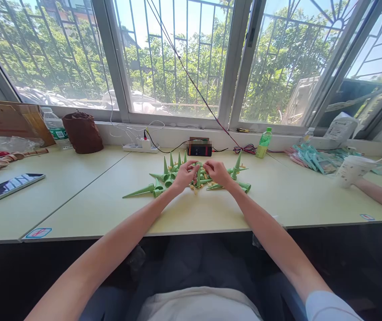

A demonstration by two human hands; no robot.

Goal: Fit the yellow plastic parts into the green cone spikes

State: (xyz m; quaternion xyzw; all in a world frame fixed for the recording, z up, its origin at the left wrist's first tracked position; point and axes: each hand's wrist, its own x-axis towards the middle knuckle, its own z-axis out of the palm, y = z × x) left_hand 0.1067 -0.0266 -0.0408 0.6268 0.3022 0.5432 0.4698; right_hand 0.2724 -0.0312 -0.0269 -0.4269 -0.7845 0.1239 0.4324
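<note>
Many green cones (205, 181) are spread on the bench (90, 200) around both hands, probably so that each can be reached without stretching. Among them, one upright cone (198, 176) is held in the narrowed fingers of the left hand (184, 175), seemingly to steady it. Beside its top, the fingers of the right hand (218, 173) are pinched narrow; whether anything is gripped there cannot be told. Yellow pieces (195, 190) are scattered below.
</note>
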